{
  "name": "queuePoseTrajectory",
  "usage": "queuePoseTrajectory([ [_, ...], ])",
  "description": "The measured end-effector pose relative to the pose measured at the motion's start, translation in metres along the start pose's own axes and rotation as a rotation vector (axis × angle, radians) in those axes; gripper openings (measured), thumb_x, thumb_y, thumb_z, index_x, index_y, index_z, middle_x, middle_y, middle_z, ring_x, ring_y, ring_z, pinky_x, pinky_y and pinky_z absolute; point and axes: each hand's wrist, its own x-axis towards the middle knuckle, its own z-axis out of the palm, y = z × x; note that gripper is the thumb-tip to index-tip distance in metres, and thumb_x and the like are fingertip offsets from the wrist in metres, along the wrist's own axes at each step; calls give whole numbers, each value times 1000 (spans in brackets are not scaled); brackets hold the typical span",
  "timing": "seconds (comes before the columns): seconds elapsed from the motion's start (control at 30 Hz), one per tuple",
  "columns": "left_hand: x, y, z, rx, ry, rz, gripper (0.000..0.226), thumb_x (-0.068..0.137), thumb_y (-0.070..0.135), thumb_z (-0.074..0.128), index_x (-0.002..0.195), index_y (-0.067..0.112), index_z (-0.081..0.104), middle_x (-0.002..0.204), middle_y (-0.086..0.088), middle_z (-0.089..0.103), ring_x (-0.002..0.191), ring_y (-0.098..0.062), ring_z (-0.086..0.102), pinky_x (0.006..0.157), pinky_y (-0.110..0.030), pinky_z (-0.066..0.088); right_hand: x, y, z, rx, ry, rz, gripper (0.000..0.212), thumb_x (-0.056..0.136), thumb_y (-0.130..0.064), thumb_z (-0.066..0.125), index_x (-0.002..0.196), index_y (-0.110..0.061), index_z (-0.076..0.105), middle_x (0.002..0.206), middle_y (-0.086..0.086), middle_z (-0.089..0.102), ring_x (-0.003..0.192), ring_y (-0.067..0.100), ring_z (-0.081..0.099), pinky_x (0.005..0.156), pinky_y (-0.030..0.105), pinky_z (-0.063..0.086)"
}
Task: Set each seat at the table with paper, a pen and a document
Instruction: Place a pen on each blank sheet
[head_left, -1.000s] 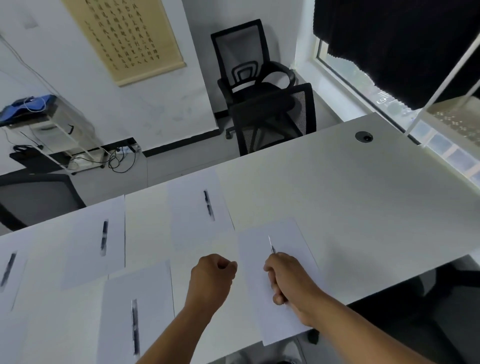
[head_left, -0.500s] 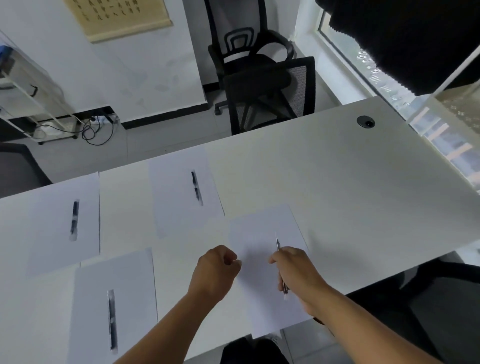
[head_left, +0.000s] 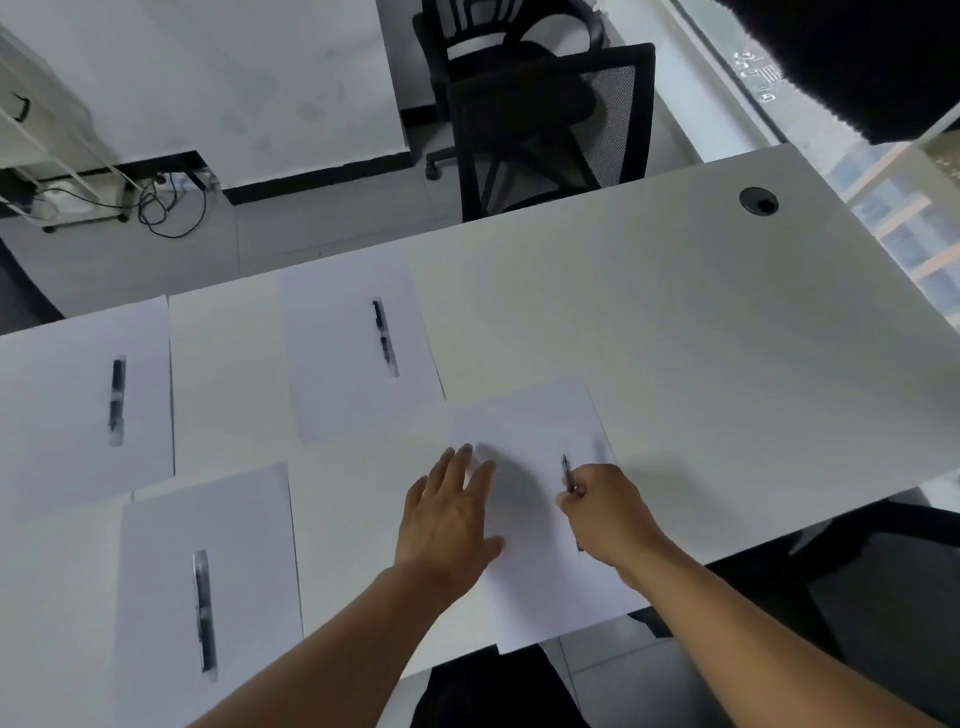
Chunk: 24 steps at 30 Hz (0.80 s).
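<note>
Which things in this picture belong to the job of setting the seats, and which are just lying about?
Part of the job:
nearest sheet under the left hand
pen held by the right hand
three set sheets with pens

Just lying about:
office chair
floor cables
cable grommet

A: Left hand (head_left: 451, 512)?
B: I see it flat, fingers spread, palm down, forearm reaching in from below.
A: Right hand (head_left: 605, 512)?
B: Fingers curled, pinching a pen (head_left: 568, 470).

Two bare forearms — no sleeves, left hand (head_left: 451, 512), right hand (head_left: 605, 512)
</note>
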Motion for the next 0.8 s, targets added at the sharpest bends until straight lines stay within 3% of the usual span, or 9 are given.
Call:
queuePoseTrajectory([
  [0.1,5,0,7,53,-31,7,107,100,53,71,175,30,-2,182,-2,-20,169,-23,-17,136,-45,6,5,-1,1,-63,47,-29,19,99,-16,67,84,-10,57,78,4,63,73,32,67,65,42,60],
  [0.17,6,-1,12,61,-35,8,107,100,53,70,175,29,-3,182,-2,-21,169,-22,-17,136,-44,6,7,-2,1,-87,69,-29,19,96,-15,72,90,-5,59,83,8,68,76,36,69,70,49,64],
  [0.33,8,-4,17,57,-31,1,106,100,56,70,175,27,1,182,0,-17,169,-20,-14,136,-41,9,17,1,4,-130,121,-48,23,95,-16,76,93,-14,53,98,5,69,94,32,67,78,43,59],
  [0.5,8,-4,19,52,-29,-1,107,100,55,71,175,28,-1,182,0,-18,169,-21,-15,136,-42,8,22,8,8,-157,105,-57,27,96,-17,77,89,-11,51,88,5,65,86,31,66,78,50,60],
  [0.8,9,-5,22,43,-28,-5,106,101,53,70,175,29,-4,181,1,-22,168,-20,-19,137,-42,4,27,11,10,-215,100,-71,30,95,-17,79,87,-14,50,88,4,64,85,29,65,77,45,58],
])
